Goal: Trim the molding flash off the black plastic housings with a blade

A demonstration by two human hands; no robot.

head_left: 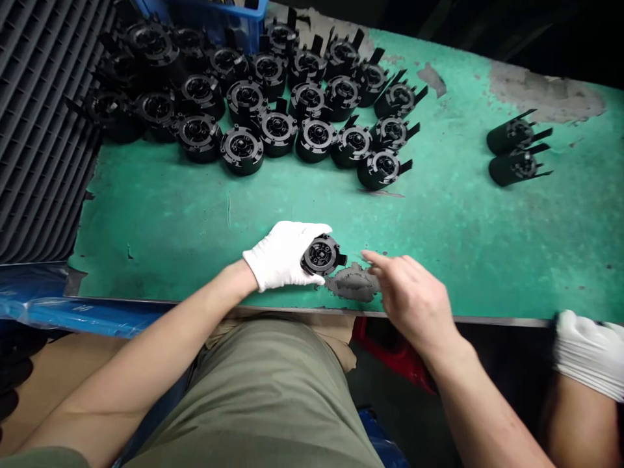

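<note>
A black part (322,254) sits in the grip of a worker's white-gloved left hand (285,255), near the front edge of a green bench (273,208), its round, slotted face turned up and a short tab jutting right. The glove's fingers and thumb clamp the part from either side; whether its underside touches the bench cannot be told. Just to the right, apart from the part, is the bare right hand (414,292), index finger stretched toward it and the other fingers curled in; whether they hide anything small cannot be told. Between and below lies a worn grey patch (353,284) in the bench's green surface. Beyond, a crowd of similar parts (242,149) stands across the far left, many with upright tabs, in front of a blue crate (251,25). Two more parts (507,168) lie tilted on their sides, near each other, well apart on the right. A dark ridged stack (43,117) rises at the left, above blue wrapping (73,309). At the lower right, a co-worker's white-gloved hand (589,351) is at the bench edge, its fingers partly out of frame.
</note>
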